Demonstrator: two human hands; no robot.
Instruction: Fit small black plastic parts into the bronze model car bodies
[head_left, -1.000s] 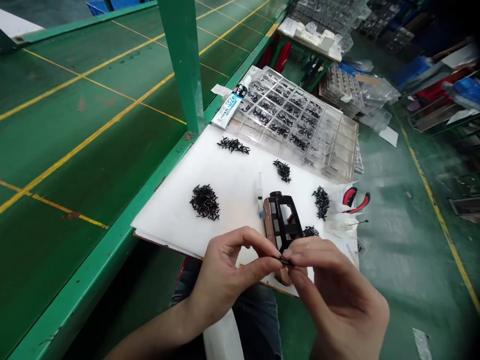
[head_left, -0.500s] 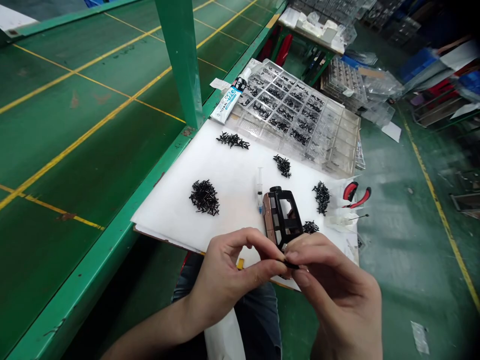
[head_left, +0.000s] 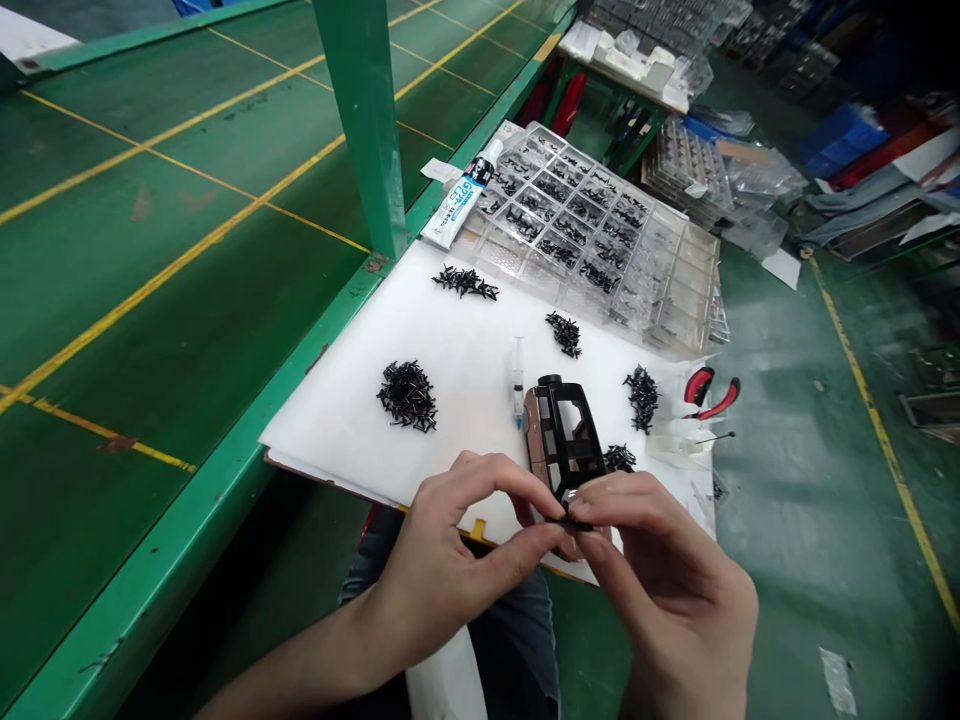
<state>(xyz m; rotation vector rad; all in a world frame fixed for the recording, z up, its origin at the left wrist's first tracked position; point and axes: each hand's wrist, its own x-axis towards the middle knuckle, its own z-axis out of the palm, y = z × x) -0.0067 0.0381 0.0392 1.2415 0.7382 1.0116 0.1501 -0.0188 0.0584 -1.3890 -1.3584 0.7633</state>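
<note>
Between the fingertips of both hands is a small black part (head_left: 574, 523), too small and covered to name its kind. My left hand (head_left: 457, 545) pinches its left end with thumb and index finger. On its other end, my right hand (head_left: 660, 555) grips with thumb and fingers. Just beyond the fingertips, a brown and black toy car body (head_left: 566, 435) lies on the white board (head_left: 337, 400), its near end partly hidden by my hands. Left of the car is a thin syringe (head_left: 518, 385). A pile of small black parts (head_left: 619, 458) lies right beside the car.
More piles of black parts (head_left: 407, 396) are spread over the board. Behind them stand a clear compartment box (head_left: 600, 220) and a glue tube (head_left: 461, 200). Red-handled pliers (head_left: 712, 392) lie at the right edge. A green post (head_left: 364, 130) rises at the left.
Both hands have shifted slightly left with the small black part still pinched between them. The black part looks turned a little. The things on the board have not moved.
</note>
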